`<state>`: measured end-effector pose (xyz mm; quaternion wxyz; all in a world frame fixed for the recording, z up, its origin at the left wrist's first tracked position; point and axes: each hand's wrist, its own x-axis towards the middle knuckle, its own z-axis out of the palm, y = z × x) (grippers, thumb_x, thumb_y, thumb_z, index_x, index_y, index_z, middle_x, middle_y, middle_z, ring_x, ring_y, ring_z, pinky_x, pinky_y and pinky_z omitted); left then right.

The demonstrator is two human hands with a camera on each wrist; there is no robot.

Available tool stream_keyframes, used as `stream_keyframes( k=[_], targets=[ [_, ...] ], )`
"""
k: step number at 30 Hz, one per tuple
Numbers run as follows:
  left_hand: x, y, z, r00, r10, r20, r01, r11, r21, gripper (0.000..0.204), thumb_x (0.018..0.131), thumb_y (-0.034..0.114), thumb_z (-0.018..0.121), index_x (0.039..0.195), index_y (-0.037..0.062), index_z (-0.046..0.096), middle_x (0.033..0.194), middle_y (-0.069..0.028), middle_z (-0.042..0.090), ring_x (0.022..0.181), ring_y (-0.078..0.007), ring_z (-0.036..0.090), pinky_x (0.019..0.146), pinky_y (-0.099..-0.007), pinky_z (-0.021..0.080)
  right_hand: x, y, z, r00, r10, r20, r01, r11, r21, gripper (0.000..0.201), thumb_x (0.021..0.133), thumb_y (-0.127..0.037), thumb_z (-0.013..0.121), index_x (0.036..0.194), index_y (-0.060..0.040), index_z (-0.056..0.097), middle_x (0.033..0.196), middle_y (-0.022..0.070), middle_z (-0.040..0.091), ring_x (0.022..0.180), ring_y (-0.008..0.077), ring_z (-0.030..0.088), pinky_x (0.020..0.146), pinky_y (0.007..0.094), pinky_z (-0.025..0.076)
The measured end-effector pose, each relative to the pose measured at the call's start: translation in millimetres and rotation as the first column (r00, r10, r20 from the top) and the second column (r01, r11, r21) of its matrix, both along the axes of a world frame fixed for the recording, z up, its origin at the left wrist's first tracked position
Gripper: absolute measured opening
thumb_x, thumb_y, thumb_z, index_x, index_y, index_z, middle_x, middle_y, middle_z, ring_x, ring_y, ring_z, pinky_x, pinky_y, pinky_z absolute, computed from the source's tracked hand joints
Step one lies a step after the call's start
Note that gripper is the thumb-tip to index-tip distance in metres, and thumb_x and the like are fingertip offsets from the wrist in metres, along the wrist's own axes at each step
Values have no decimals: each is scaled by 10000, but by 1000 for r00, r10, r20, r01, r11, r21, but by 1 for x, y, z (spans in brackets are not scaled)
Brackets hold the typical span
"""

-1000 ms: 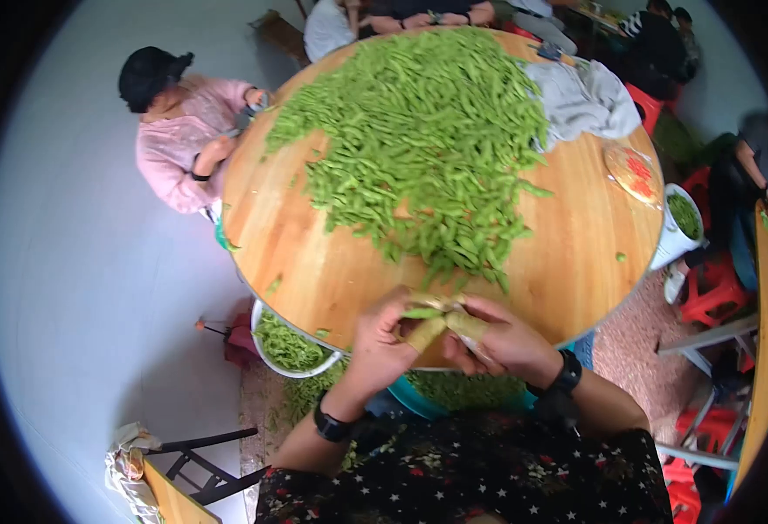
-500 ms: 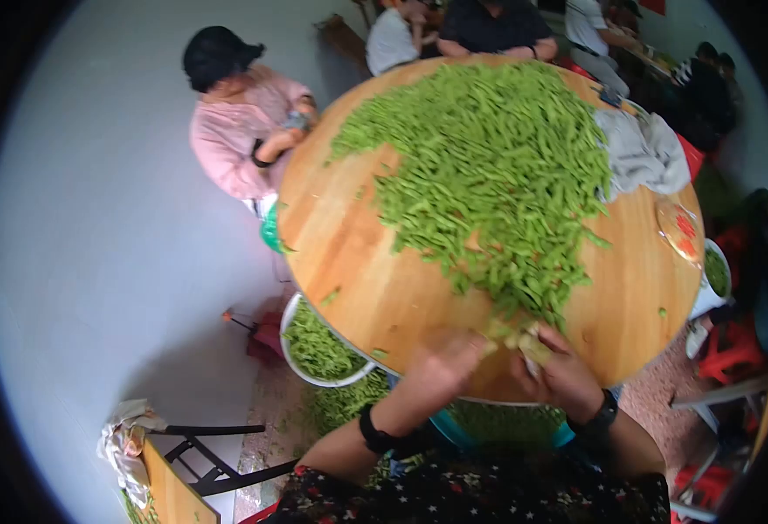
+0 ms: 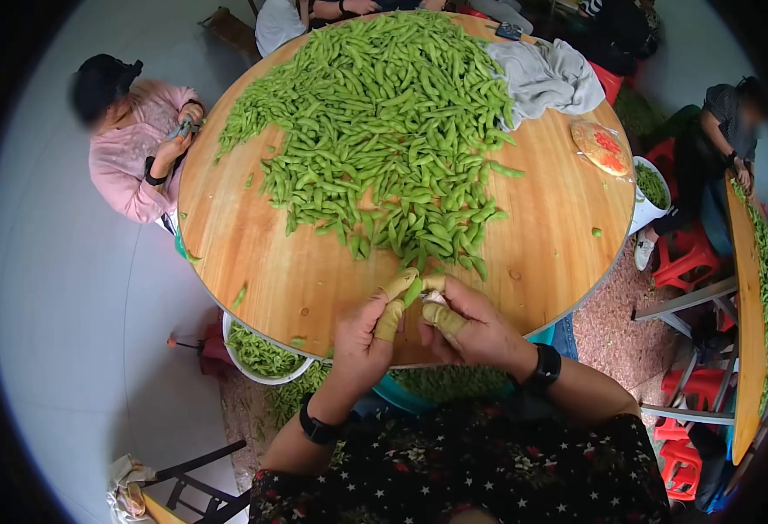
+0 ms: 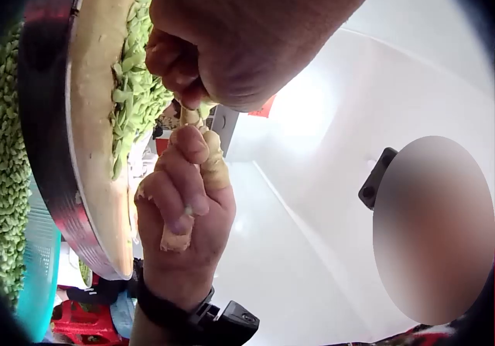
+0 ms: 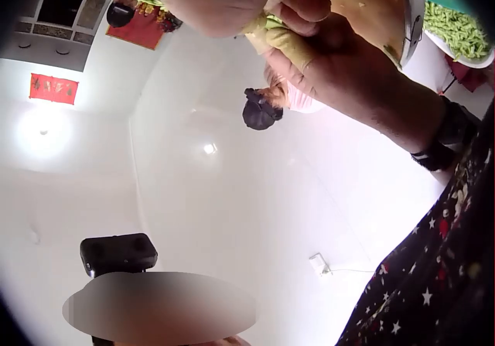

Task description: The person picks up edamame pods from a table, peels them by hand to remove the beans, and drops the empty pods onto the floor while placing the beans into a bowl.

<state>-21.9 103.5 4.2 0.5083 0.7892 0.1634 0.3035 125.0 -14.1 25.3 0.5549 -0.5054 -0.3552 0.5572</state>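
Observation:
At the near edge of the round wooden table (image 3: 253,201), the left hand (image 3: 364,336) pinches a green soybean pod (image 3: 413,291) between thumb and forefinger. The right hand (image 3: 476,332) meets it at the pod's side. Its lower fingers curl round a small tool with a pale, wrapped handle (image 4: 176,240), whose end pokes out below them in the left wrist view; the working end is hidden. Yellowish wraps (image 3: 390,320) cover the thumbs and forefingers of both hands. A large pile of soybean pods (image 3: 384,113) spreads over the table just beyond the fingertips.
Under the table edge stand a teal basin (image 3: 410,397) and a white bucket (image 3: 270,362) of green pods. A grey cloth (image 3: 546,74) and a round packet with red marks (image 3: 601,148) lie at the table's right. A person in pink (image 3: 139,157) sits at the left.
The head view swung away and back. The hands parted half a second ago and are together again, with a green pod now upright in the left fingers.

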Motion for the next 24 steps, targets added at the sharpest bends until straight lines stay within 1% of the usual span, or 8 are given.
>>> stream_keyframes(
  k=[8,11,12,13,17,18,19,24],
  targets=[
    [-9,-16,15,997,61,-46,-27,843,537,338,937,22,489,1260,1,583,732,-11,545,595,-95,491,578,-229,424,-1,-13,14,992,41,-118,-48,997,-56,201,1013,-151,410,1206,-101,437,726,23,560,445,68,472,369,207,348],
    [-11,-24,5,1000,8,16,-13,948,317,331,942,59,516,1263,6,581,735,-16,570,579,-102,515,561,-243,444,6,-13,7,932,103,-347,-128,991,-49,187,1019,-183,410,1182,-96,438,714,34,561,419,76,468,342,199,334],
    [-11,-22,3,995,-58,86,87,922,-377,321,943,87,534,1249,5,590,746,-18,583,598,-100,533,577,-244,457,8,-12,1,857,128,-500,-163,986,-27,190,1021,-200,410,1175,-93,436,711,42,562,410,82,472,332,194,333],
    [-10,-20,1,981,-59,183,190,445,-875,314,945,115,552,1235,4,599,757,-20,596,617,-98,551,592,-245,471,10,-11,-6,810,162,-563,-192,981,5,198,1022,-221,411,1162,-83,437,719,56,569,411,96,489,332,191,349],
    [-5,-16,-11,985,-70,155,170,384,-908,313,869,83,657,1173,14,623,829,-130,643,636,-181,605,577,-299,483,10,-9,-18,818,130,-561,-158,987,-3,204,1020,-228,410,1157,-80,438,728,60,571,420,111,512,337,199,368],
    [-1,-19,-13,999,-4,41,21,909,-417,291,855,84,674,1133,8,632,813,-129,638,631,-187,606,563,-303,479,11,-10,-15,861,67,-503,-128,988,-88,203,1018,-227,409,1151,-76,439,734,64,574,433,119,533,338,205,377],
    [1,-20,-13,993,122,4,-117,946,302,271,841,84,691,1094,2,642,797,-128,634,626,-193,606,549,-307,476,11,-10,-12,899,8,-438,-91,981,-171,203,1017,-226,408,1144,-71,439,741,68,577,447,127,553,340,210,386],
    [10,-24,12,988,154,-6,-105,704,702,211,821,53,696,1016,-10,643,801,-132,645,669,-203,633,580,-285,493,2,-14,1,996,-11,-84,-3,987,-160,165,1012,-208,404,1096,-72,441,709,69,569,461,140,583,337,221,392]
  ],
)
